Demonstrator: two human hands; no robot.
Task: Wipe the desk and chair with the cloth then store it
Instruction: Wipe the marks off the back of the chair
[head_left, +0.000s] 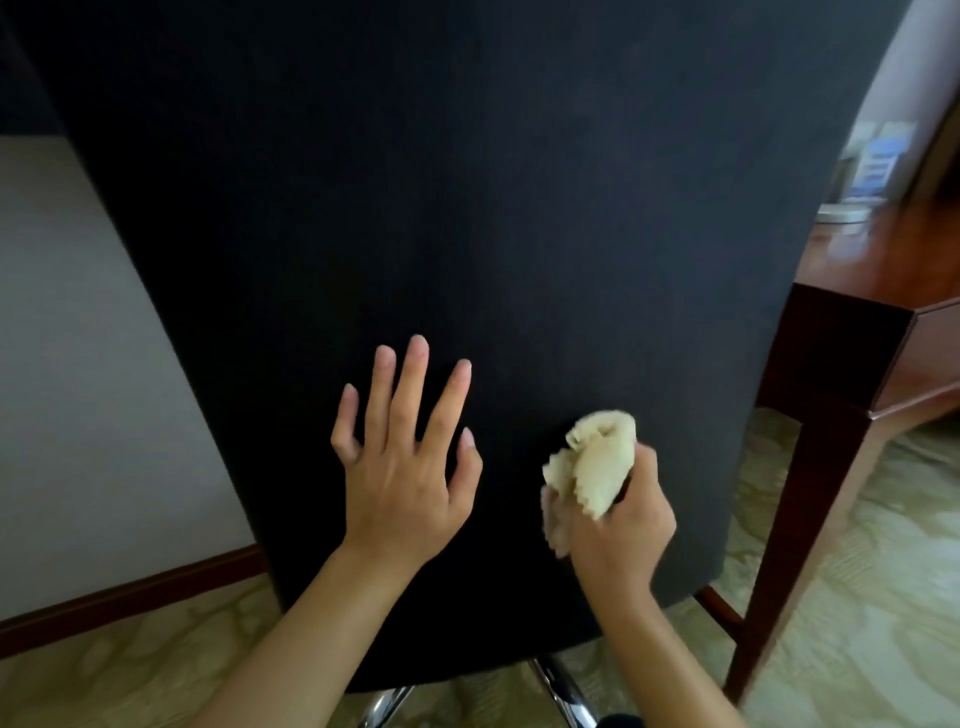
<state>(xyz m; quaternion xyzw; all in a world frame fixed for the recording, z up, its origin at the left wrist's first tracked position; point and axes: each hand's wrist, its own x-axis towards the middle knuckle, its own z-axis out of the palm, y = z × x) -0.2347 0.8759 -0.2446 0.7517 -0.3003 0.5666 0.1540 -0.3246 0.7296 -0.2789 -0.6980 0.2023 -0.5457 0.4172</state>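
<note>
We stand behind the chair, and its wide black backrest fills most of our view. Our right hand grasps the cloth, a cream one bunched into a loose ball, and holds it low on the backrest; we cannot tell if the cloth really presses on the fabric or sits just in front of it. Our left hand is released, with fingers straight and spread, and seems to lie flat on the backrest beside the cloth, probably to steady the chair.

We think the main risk comes from the chair itself. It stands on a shiny metal base, and if this base rolls or swivels, a hard stroke could push the chair away or turn it toward the desk, which is near on the right. Then the backrest could knock the desk corner. Also, the cloth is crumpled, so only a small part of it would meet the fabric, and we may leave unwiped bands. A loose end could slip out of the fingers during a long stroke.

The backrest looks like matte dark fabric, which may catch lint from the cloth. The desk is reddish polished wood with some blurred items far on top. The floor is a pale patterned carpet, and a light wall with a dark baseboard stands on the left.
</note>
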